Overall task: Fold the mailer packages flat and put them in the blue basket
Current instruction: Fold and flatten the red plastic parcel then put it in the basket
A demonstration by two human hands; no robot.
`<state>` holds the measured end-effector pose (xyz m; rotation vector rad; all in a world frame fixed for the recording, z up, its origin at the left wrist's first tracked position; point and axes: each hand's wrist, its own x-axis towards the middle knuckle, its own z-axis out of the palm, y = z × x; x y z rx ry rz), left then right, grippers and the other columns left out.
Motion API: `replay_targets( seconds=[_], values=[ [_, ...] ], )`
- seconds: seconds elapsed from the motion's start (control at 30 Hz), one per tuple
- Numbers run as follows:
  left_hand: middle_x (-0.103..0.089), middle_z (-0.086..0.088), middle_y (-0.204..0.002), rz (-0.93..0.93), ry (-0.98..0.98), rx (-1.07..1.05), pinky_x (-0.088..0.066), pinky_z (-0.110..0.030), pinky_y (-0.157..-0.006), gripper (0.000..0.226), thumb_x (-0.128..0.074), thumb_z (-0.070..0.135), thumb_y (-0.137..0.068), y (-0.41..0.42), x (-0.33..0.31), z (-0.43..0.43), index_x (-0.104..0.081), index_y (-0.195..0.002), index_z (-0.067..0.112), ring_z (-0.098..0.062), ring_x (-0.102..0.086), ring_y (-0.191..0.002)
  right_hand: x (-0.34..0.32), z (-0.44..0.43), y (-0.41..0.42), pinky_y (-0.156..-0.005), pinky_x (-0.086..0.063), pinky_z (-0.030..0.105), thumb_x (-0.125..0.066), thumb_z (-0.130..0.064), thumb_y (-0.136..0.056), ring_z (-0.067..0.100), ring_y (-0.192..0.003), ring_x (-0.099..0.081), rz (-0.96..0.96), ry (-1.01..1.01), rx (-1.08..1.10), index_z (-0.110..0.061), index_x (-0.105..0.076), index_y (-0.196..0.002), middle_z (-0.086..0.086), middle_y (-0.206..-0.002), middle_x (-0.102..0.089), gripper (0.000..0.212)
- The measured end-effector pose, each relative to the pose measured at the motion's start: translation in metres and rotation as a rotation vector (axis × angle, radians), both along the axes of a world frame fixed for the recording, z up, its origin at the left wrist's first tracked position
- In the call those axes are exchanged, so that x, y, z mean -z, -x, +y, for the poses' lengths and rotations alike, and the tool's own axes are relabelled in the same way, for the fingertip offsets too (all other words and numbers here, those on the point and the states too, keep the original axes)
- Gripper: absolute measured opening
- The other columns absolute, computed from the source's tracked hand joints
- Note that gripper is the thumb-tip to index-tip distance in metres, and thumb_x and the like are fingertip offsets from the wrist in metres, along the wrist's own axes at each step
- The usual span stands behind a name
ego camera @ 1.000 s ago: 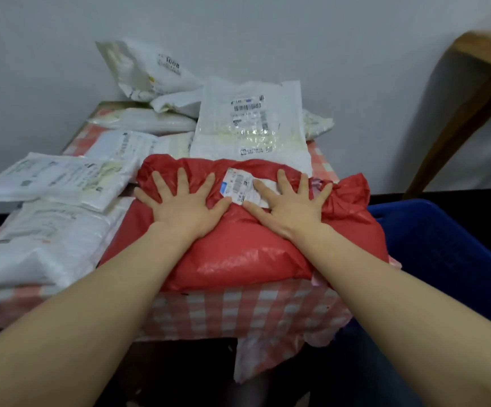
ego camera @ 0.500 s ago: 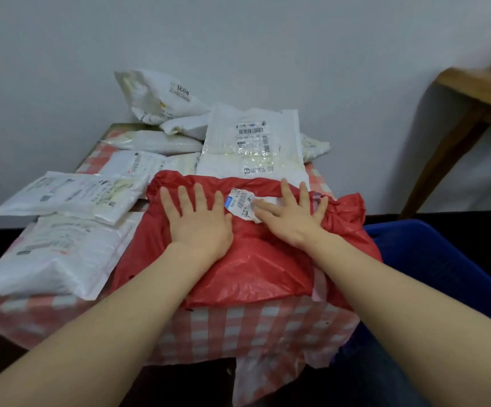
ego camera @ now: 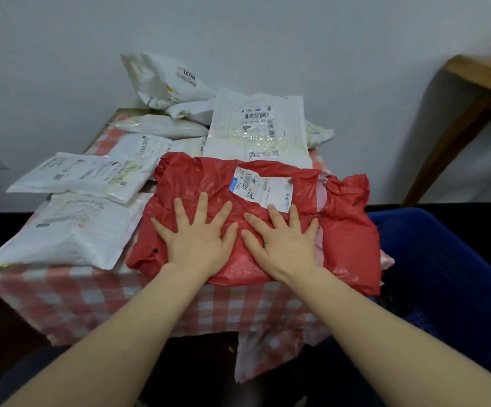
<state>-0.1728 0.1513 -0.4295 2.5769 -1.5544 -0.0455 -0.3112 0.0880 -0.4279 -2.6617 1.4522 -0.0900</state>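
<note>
Well out to the left of the fingers, two white mailers are lying flat on the checked worktop (ego camera: 71,301): the nearer white mailer (ego camera: 71,233) is sitting at the front edge, and the flat labelled mailer (ego camera: 91,176) is lying just beyond it. Further back, past the fingertips, a pile of white mailers (ego camera: 168,110) is leaning against the wall, with one upright white mailer (ego camera: 257,129) standing directly behind the red one.

The left hand (ego camera: 198,239) is pressing palm-down on the red mailer (ego camera: 347,230), its fingers (ego camera: 200,207) straight and spread apart, holding nothing. Just beside it, thumbs nearly meeting, the right hand (ego camera: 282,242) is pressing down the same way, its fingers (ego camera: 276,218) also straight and splayed, gripping nothing. The red mailer is lying crumpled under both palms at the front of the worktop, spreading past the fingers on every side. Its white shipping label (ego camera: 263,185) is sitting just beyond the right fingertips, almost touching them.

To the right of the right fingers, below the worktop's edge, the blue basket (ego camera: 450,259) is standing just beside the red mailer's right end. Far off to the right, a wooden table (ego camera: 473,92) is showing against the wall.
</note>
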Motion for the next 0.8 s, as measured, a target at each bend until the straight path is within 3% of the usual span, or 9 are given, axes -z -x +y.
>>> replay_targets(
  seconds=[0.1,0.17,0.27,0.33,0.4,0.5,0.67,0.8],
  values=[
    [0.011,0.004,-0.159,0.012,-0.092,-0.040,0.014,-0.072,-0.100,0.053,-0.015,0.060,-0.094,0.002,-0.010,-0.002,-0.004,-0.145,0.052,-0.040,0.016,-0.143,-0.012,-0.003,0.001,-0.111,0.010,0.061,-0.019,-0.067,-0.092,0.033,-0.146,0.007,-0.034,-0.154,-0.027,-0.056,-0.021,-0.141,-0.003,-0.160,-0.009,0.051],
    [0.007,-0.004,-0.160,-0.048,-0.121,-0.062,0.019,-0.070,-0.100,0.056,-0.021,0.050,-0.095,0.014,-0.024,-0.010,-0.014,-0.149,0.040,-0.043,0.015,-0.142,-0.027,-0.012,0.011,-0.113,0.005,0.052,-0.028,-0.055,-0.096,0.023,-0.147,-0.005,-0.214,-0.242,-0.033,-0.054,-0.031,-0.139,-0.007,-0.157,-0.022,0.043],
    [-0.002,-0.003,-0.160,-0.102,0.056,0.058,0.020,-0.068,-0.100,0.053,-0.024,0.043,-0.097,0.052,-0.039,-0.030,-0.024,-0.148,0.030,-0.042,0.010,-0.143,-0.039,-0.032,0.043,-0.109,-0.009,0.040,-0.039,-0.030,-0.096,0.015,-0.142,-0.022,-0.348,0.139,0.060,-0.042,-0.042,-0.138,-0.008,-0.149,-0.037,0.043],
    [0.000,0.002,-0.160,-0.028,0.076,0.179,0.021,-0.069,-0.099,0.053,-0.020,0.051,-0.097,0.077,-0.040,-0.046,-0.016,-0.149,0.037,-0.040,0.011,-0.144,-0.037,-0.047,0.065,-0.114,-0.004,0.045,-0.032,-0.034,-0.099,0.021,-0.147,-0.006,-0.226,0.215,0.193,-0.039,-0.028,-0.146,-0.002,-0.157,-0.019,0.047],
    [0.005,0.003,-0.160,-0.025,-0.008,0.246,0.022,-0.070,-0.097,0.056,-0.016,0.060,-0.095,0.090,-0.029,-0.059,-0.006,-0.148,0.045,-0.041,0.015,-0.143,-0.024,-0.056,0.077,-0.115,0.007,0.051,-0.022,-0.047,-0.100,0.026,-0.147,0.011,-0.087,0.057,0.243,-0.041,-0.005,-0.150,0.002,-0.161,0.004,0.053],
    [0.010,0.005,-0.160,0.000,-0.109,0.245,0.019,-0.070,-0.099,0.059,-0.015,0.067,-0.091,0.088,-0.010,-0.068,0.003,-0.145,0.052,-0.041,0.019,-0.142,0.000,-0.062,0.078,-0.116,0.010,0.047,-0.018,-0.053,-0.099,0.027,-0.146,0.013,-0.050,-0.035,0.206,-0.041,0.007,-0.149,0.007,-0.160,0.009,0.058],
    [0.009,0.007,-0.160,0.025,-0.122,0.246,0.013,-0.072,-0.101,0.059,-0.016,0.068,-0.090,0.086,-0.004,-0.070,0.005,-0.144,0.054,-0.041,0.016,-0.143,0.006,-0.069,0.080,-0.118,0.006,0.038,-0.022,-0.051,-0.099,0.027,-0.147,-0.004,-0.065,0.042,0.162,-0.032,-0.011,-0.152,0.012,-0.159,-0.012,0.057],
    [0.006,0.007,-0.160,0.045,-0.174,0.244,0.013,-0.071,-0.101,0.060,-0.020,0.068,-0.090,0.085,-0.010,-0.072,0.002,-0.144,0.053,-0.041,0.013,-0.143,-0.002,-0.071,0.077,-0.118,-0.001,0.040,-0.024,-0.052,-0.098,0.029,-0.143,-0.021,-0.042,0.061,0.154,-0.030,-0.032,-0.146,0.013,-0.152,-0.031,0.054]
  ],
)
